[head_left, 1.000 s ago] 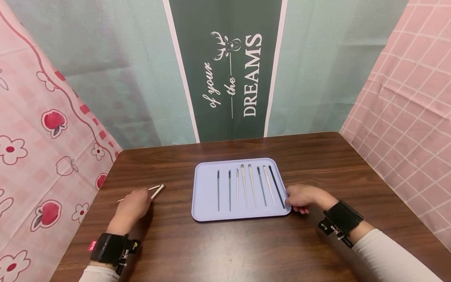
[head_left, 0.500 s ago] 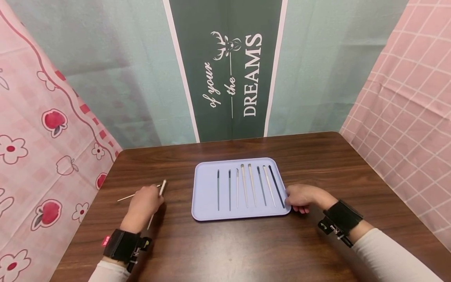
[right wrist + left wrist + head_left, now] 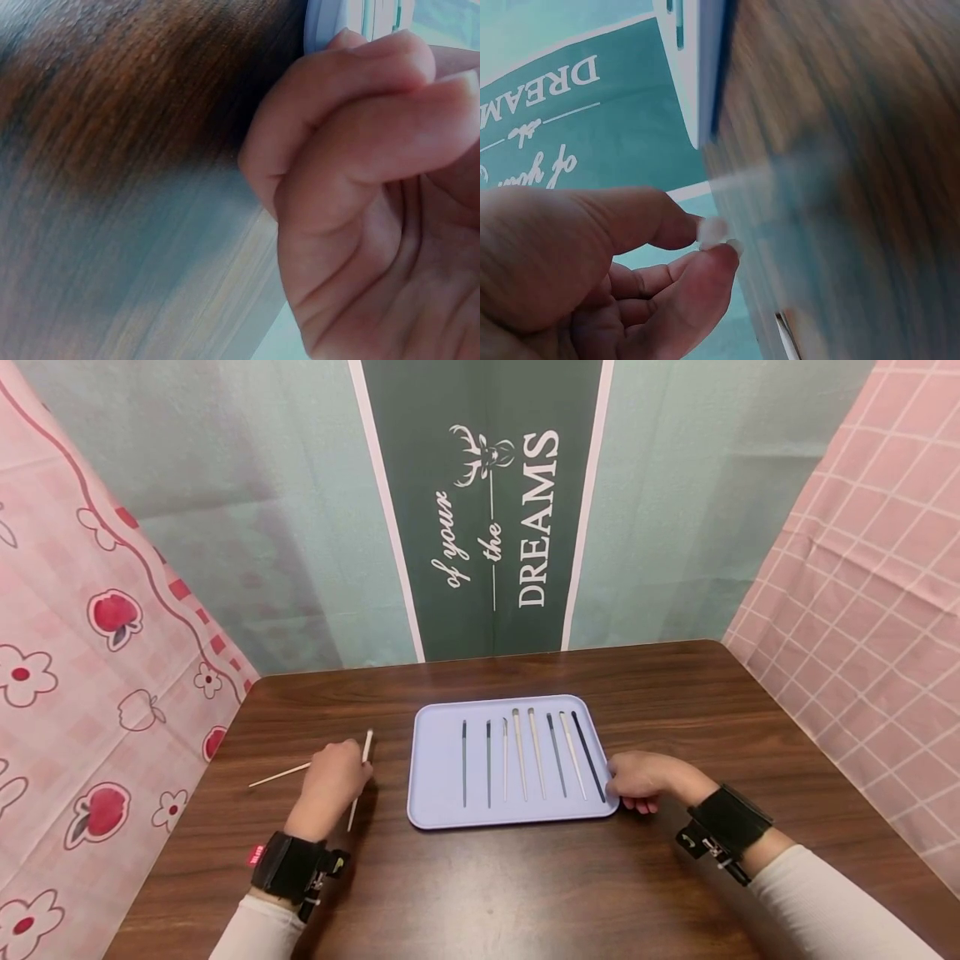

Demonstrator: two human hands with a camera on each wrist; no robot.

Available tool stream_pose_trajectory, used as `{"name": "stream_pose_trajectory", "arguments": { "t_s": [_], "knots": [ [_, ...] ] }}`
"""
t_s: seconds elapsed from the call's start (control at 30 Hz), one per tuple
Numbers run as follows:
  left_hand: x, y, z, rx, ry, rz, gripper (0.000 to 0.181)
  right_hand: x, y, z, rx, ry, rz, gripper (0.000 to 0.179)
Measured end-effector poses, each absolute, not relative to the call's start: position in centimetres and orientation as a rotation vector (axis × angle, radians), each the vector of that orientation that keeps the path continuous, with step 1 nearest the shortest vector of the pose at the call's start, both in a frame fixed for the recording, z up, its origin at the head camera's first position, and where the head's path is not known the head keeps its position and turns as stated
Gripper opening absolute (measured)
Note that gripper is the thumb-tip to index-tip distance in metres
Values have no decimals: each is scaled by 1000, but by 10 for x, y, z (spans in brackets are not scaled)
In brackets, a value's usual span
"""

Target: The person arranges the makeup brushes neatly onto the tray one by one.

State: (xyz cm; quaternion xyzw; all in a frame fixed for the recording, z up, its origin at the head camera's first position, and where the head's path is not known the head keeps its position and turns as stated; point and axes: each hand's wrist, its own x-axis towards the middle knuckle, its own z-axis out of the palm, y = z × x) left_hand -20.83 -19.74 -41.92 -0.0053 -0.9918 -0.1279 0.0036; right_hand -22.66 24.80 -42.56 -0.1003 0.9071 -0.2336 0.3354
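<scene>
My left hand (image 3: 336, 774) pinches a cream-handled makeup brush (image 3: 367, 745) between thumb and fingers, left of the tray. Its small head points away from me and the handle runs down toward me; in the left wrist view the brush (image 3: 780, 171) is a pale blur. Another thin, light-handled makeup brush (image 3: 279, 775) lies on the table, partly hidden behind that hand. At the right, my right hand (image 3: 639, 777) grips the edge of a lavender tray (image 3: 437, 768), its fingers curled in the right wrist view. Several makeup brushes (image 3: 520, 756) lie side by side on the tray, heads at the far end.
The brown wooden table (image 3: 480, 893) ends at a green and grey curtain (image 3: 487, 635) with white lettering. A pink fruit-patterned cloth (image 3: 105, 710) hangs at the left, a pink checked one (image 3: 862, 635) at the right.
My left hand has moved right toward the tray with the brush, which has turned more lengthwise. The other brush stays on the table. My right hand and the tray have not moved.
</scene>
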Motion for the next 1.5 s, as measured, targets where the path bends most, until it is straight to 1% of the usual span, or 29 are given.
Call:
{"name": "stream_pose_trajectory", "arguments": {
  "t_s": [0.47, 0.7, 0.97, 1.5],
  "knots": [
    [-222, -162, -416, -15, -3134, -504, 19, -227, 248, -426, -257, 2387, -600, 6],
    [-227, -148, -417, -16, -3146, -511, 22, -227, 248, -425, -257, 2386, -611, 6],
    [-231, -128, -416, -11, -3157, -592, 17, -226, 247, -424, -270, 2386, -609, 6],
    [-243, -105, -423, -86, -3188, -541, 15, -227, 247, -425, -269, 2380, -598, 5]
  ]
}}
